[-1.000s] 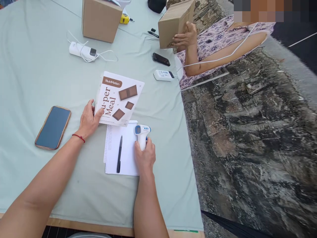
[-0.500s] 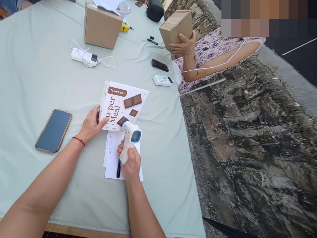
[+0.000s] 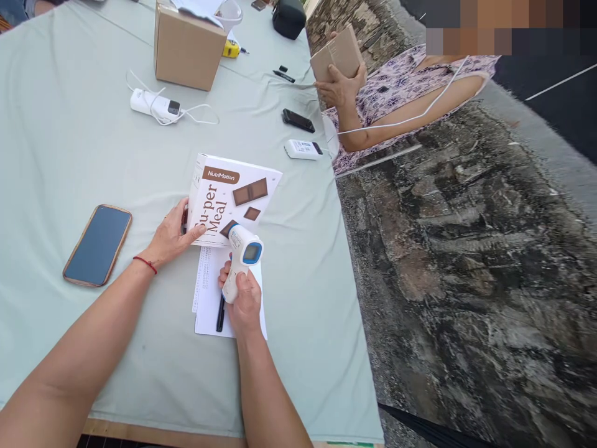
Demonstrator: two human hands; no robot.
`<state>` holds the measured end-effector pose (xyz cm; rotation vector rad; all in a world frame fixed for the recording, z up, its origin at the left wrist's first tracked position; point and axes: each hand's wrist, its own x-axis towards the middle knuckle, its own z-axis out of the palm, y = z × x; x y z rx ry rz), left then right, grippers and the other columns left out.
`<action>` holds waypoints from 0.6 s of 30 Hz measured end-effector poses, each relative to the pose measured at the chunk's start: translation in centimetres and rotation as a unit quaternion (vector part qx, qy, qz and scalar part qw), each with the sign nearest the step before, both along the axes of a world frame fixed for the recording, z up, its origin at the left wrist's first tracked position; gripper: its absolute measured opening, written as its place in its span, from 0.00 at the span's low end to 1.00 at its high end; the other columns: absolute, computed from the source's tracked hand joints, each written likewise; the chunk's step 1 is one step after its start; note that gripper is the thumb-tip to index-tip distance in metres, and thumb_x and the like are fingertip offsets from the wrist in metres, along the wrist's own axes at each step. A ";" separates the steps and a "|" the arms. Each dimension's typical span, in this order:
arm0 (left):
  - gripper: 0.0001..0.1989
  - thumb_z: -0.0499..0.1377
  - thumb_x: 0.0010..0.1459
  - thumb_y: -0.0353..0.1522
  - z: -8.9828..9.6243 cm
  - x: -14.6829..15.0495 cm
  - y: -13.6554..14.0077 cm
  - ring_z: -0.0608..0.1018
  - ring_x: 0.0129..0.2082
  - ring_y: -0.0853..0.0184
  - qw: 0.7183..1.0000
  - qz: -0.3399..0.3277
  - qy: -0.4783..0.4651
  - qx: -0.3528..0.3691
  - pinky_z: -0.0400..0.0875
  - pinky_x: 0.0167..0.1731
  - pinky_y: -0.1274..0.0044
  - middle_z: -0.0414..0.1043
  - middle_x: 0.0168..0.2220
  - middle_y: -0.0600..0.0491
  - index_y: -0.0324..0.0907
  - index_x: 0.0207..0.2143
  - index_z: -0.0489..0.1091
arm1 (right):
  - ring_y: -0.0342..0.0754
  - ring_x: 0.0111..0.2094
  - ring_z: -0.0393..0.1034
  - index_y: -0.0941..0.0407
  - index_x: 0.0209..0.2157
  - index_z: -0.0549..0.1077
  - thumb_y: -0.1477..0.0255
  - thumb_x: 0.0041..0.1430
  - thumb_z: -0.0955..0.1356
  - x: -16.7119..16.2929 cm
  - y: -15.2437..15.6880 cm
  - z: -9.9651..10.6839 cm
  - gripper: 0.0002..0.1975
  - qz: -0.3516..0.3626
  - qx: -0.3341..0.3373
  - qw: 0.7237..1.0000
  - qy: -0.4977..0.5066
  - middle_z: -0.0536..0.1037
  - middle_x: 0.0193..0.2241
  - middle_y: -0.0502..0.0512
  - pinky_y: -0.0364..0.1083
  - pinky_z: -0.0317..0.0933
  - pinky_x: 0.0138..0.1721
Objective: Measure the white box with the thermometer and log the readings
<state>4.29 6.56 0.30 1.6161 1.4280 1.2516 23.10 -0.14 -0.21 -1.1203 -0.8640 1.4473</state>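
Observation:
My left hand (image 3: 175,233) grips the near left corner of a white and brown NutriMotion meal box (image 3: 252,171), thumb on its front face and the other fingers behind its left side. In my right hand (image 3: 245,302) is a white and blue infrared thermometer (image 3: 242,246), its nose close to the box's lower front and its small screen towards me. Below the box lie printed paper sheets (image 3: 208,317), and a black marker (image 3: 220,313) rests on them, partly hidden by my right hand. A smartphone (image 3: 97,244) in a brown case lies left of my left hand.
A cardboard box (image 3: 186,50) stands at the back, near a white power bank (image 3: 153,106) with a cable. Along the table's right edge lie a black device (image 3: 298,120) and another white power bank (image 3: 303,149). Beyond that edge a person holds a small cardboard box (image 3: 338,55).
The co-worker has tilted the small cardboard box. My hands keep their grips, and the thermometer has shifted only very slightly; the whole view has drifted a little.

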 end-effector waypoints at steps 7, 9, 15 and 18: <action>0.35 0.64 0.53 0.48 0.4 -0.3 -0.1 0.76 0.43 0.59 0.999 -0.031 0.011 -0.036 0.71 0.40 0.70 0.74 0.47 0.46 0.43 0.59 0.60 | 0.43 0.28 0.62 0.55 0.36 0.71 0.50 0.47 0.71 -0.1 0.0 -0.1 0.24 -0.001 0.001 1.000 0.000 0.70 0.28 0.51 0.43 0.56 0.27; 0.40 0.67 0.49 0.48 0.6 -0.3 -0.2 0.76 0.41 0.60 0.998 -0.030 0.013 -0.052 0.70 0.39 0.71 0.75 0.46 0.48 0.45 0.60 0.58 | 0.43 0.28 0.63 0.55 0.35 0.71 0.49 0.48 0.70 -0.1 0.0 -0.1 0.24 -0.002 0.003 1.000 -0.012 0.70 0.28 0.51 0.44 0.57 0.27; 0.41 0.67 0.49 0.48 0.8 -0.3 -0.3 0.76 0.40 0.60 0.997 -0.036 0.010 -0.071 0.70 0.39 0.70 0.75 0.46 0.48 0.45 0.61 0.57 | 0.43 0.28 0.63 0.55 0.35 0.70 0.50 0.48 0.70 -0.3 -0.1 -0.1 0.23 -0.013 -0.002 1.000 -0.024 0.71 0.28 0.50 0.44 0.58 0.28; 0.40 0.67 0.50 0.47 0.6 -0.1 -0.2 0.77 0.43 0.59 0.998 -0.038 -0.008 -0.050 0.72 0.41 0.69 0.75 0.48 0.47 0.45 0.61 0.57 | 0.43 0.28 0.63 0.55 0.35 0.71 0.49 0.49 0.70 -0.2 -0.1 -0.1 0.23 -0.003 0.008 0.999 -0.034 0.71 0.28 0.51 0.44 0.59 0.28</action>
